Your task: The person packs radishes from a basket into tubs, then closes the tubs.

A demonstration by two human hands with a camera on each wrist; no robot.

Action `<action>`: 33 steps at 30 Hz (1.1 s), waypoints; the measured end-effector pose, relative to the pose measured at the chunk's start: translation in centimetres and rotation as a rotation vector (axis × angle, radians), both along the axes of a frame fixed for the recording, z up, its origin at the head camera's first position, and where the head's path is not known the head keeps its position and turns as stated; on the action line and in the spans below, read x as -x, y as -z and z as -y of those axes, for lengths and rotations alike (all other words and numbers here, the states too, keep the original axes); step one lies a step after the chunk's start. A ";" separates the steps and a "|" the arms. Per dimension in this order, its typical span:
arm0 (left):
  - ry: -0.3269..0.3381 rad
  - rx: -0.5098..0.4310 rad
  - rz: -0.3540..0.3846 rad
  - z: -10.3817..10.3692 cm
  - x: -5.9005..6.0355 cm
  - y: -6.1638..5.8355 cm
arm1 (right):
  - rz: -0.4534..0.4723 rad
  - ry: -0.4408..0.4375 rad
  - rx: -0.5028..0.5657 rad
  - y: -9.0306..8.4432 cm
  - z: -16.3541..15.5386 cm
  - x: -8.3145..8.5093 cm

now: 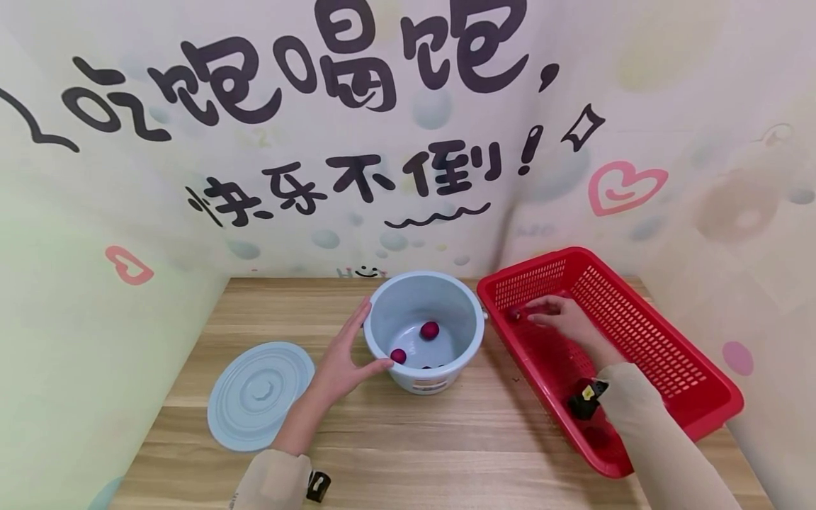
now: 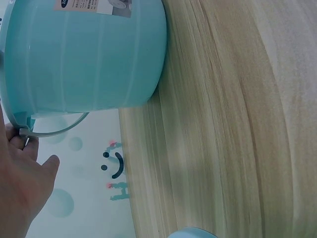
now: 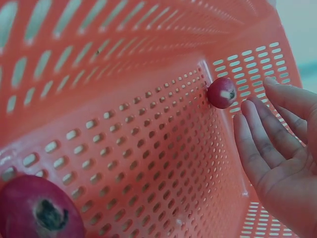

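Partly done, by the look of it: two red radishes (image 1: 430, 330) already inside the pale blue bucket (image 1: 389, 304), with a third perhaps showing dark at the near inner wall (too small to be sure). Still left in the red basket (image 1: 669, 354): one small radish (image 1: 515, 314) at the far left corner, and at least one larger radish (image 3: 37, 208) at the near end, seen close in the right wrist view. Right hand (image 1: 564, 316) inside the basket at its far end, fingers straight and loose, holding nothing; fingertips (image 3: 245, 119) just beside the small radish (image 3: 221, 92), close but apparently not touching. That radish resting against the perforated wall, to the left of the hand in the scene. Left hand (image 1: 344, 354) pressed flat against the left outer wall of the bucket, fingers extended and thumb toward the near side, steadying rather than gripping; in the left wrist view, fingers near the wire handle (image 2: 54, 130). Bucket standing upright in the middle of the wooden tabletop (image 1: 446, 439), just left of the basket. Round blue lid (image 1: 260, 394) lying flat at the near left, apart from the bucket.
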State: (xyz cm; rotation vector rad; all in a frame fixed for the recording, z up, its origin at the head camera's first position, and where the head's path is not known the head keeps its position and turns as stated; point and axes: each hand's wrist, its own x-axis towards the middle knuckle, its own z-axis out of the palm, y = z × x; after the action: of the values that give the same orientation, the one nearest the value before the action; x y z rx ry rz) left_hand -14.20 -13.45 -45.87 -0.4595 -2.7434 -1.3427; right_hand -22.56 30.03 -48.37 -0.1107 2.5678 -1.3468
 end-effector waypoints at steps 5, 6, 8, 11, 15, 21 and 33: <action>-0.002 0.002 0.005 0.0 0.0 0.0 | 0.014 0.024 -0.002 0.3 0.1 0.1; -0.003 0.001 0.008 0.0 0.0 0.0 | 0.017 0.026 -0.001 0.3 0.1 0.1; -0.005 0.001 0.013 -0.1 0.0 -0.1 | 0.022 0.026 0.002 0.5 0.0 0.2; -0.005 0.001 0.014 -0.1 0.0 -0.1 | 0.029 0.026 0.007 0.9 -0.1 0.4; -0.002 0.000 0.011 0.0 0.0 -0.2 | 0.037 0.032 0.021 1.4 0.0 0.8; -0.007 0.003 0.014 -0.1 0.0 -0.3 | 0.053 0.030 0.055 1.7 0.2 1.2; -0.005 0.004 -0.002 -0.1 0.0 -0.2 | 0.083 -0.001 0.042 2.9 0.2 1.9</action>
State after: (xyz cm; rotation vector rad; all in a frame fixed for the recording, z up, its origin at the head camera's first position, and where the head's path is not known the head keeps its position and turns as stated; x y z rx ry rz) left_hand -14.21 -13.38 -45.62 -0.4541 -2.7437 -1.3356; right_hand -24.43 29.87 -51.24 -0.0628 2.4717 -1.3757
